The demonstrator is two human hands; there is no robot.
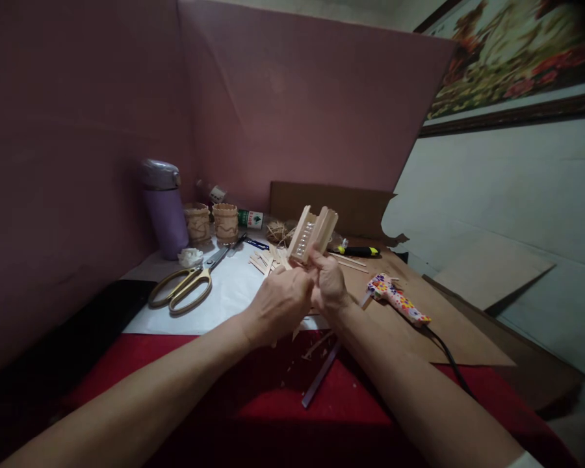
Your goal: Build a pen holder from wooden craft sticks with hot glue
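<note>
Stick cup (pixel 327 229) looks light, stiff, easy to snap. My right hand (pixel 330 283) pinches its low end, a good spot. My left hand (pixel 283 296) curls; can't tell if it's pinching.

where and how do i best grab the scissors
Best by the gold handles, coming from the near side, probably with your left hand. The loops face you and the scissors lie on the white sheet with the blades pointing away, so the near side keeps your fingers off the edges.
</note>
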